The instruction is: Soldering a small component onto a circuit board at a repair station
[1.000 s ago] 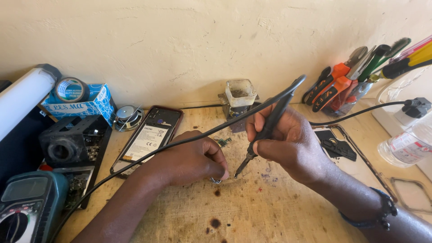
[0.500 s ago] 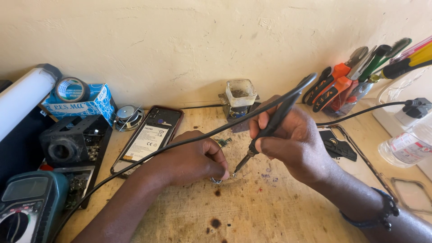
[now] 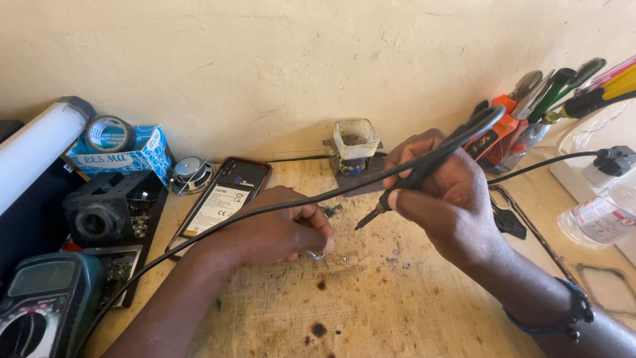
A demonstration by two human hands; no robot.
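My right hand (image 3: 442, 199) grips a black soldering iron (image 3: 424, 169) like a pen, its tip raised a little above the worn wooden bench (image 3: 371, 305) and pointing down-left. Its black cable (image 3: 252, 212) loops across my left forearm. My left hand (image 3: 278, 229) rests on the bench with fingers curled, pinching a small shiny metal piece (image 3: 317, 254) against the wood. A tiny green circuit part (image 3: 330, 211) lies just beyond that hand.
An opened phone (image 3: 222, 199) lies at the back left beside a small round speaker (image 3: 191, 174), a blue box with tape roll (image 3: 122, 149), a black housing (image 3: 109, 209) and a multimeter (image 3: 40, 301). A small glass jar (image 3: 356, 142) stands by the wall. Tools (image 3: 536, 99) fill a holder at right, near a plastic bottle (image 3: 599, 219).
The soldering iron's tip has lifted up and away from the piece under my left fingers. My left hand has stayed in place.
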